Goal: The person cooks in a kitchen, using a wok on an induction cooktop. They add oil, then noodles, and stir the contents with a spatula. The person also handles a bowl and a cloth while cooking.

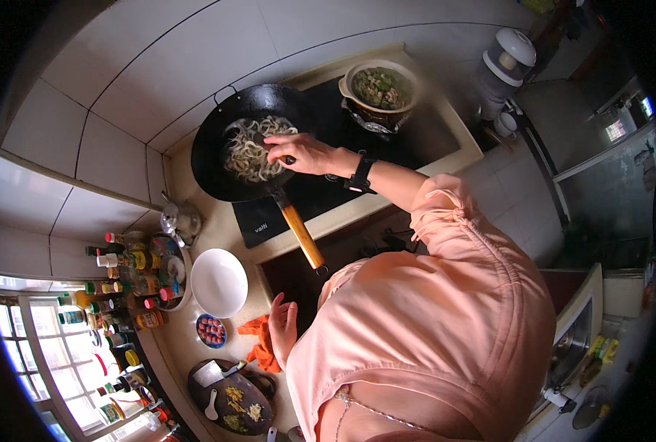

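Observation:
A black wok (212,177) with a wooden handle (301,235) sits on the glass cooktop (256,224), holding pale sliced strips (253,152). My right hand (300,154), wearing a black wristwatch, is over the wok, closed on a dark-handled utensil; its working end is mostly hidden. My left hand (283,326) is at the counter edge beside an orange cloth (262,345), fingers apart and holding nothing. Nearby are an empty white bowl (219,283) and a small blue plate (211,330) of reddish pieces. A round cutting board (201,392) holds a cleaver (209,374), a white spoon (211,406) and chopped ingredients.
A clay pot (347,88) with greens and small pieces stands on the cooktop's far side. Several seasoning bottles (148,319) crowd the counter and window ledge at left. A glass jar (187,221) stands near the wok. A tiled wall (195,61) runs behind the cooktop.

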`<state>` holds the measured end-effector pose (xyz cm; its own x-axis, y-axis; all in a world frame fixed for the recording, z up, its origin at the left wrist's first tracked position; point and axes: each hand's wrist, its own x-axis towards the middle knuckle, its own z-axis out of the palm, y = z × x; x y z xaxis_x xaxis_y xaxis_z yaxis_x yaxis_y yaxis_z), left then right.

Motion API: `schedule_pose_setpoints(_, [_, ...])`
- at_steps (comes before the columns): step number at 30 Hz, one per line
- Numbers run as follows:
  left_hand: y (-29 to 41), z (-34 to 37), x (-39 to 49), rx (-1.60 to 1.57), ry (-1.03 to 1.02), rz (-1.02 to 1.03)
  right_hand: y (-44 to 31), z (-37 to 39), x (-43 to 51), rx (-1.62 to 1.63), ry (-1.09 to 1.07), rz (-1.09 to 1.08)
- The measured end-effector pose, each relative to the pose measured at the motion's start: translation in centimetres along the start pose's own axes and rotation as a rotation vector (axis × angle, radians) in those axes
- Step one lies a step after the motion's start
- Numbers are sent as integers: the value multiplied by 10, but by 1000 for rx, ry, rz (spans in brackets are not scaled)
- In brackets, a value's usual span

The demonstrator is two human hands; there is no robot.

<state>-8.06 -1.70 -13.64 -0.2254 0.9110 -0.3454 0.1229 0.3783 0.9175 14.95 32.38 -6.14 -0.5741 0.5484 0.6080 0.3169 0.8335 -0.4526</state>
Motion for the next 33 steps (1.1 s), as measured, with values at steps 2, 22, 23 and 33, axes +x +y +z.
schedule_pose_setpoints(2, [-2, -1, 1, 27, 15, -25, -5, -4, -8, 49, -125, 68])
schedule_pose_setpoints(22, [26, 4, 4, 104, -2, 5, -84, -82, -44, 105, -24, 111])
schedule_pose_setpoints(23, [26, 5, 4, 99, 1, 10, -84, -81, -45, 145, -43, 168])
schedule_pose_setpoints(33, [15, -6, -3, 95, 75, -13, -34, -62, -42, 396, 390, 247])
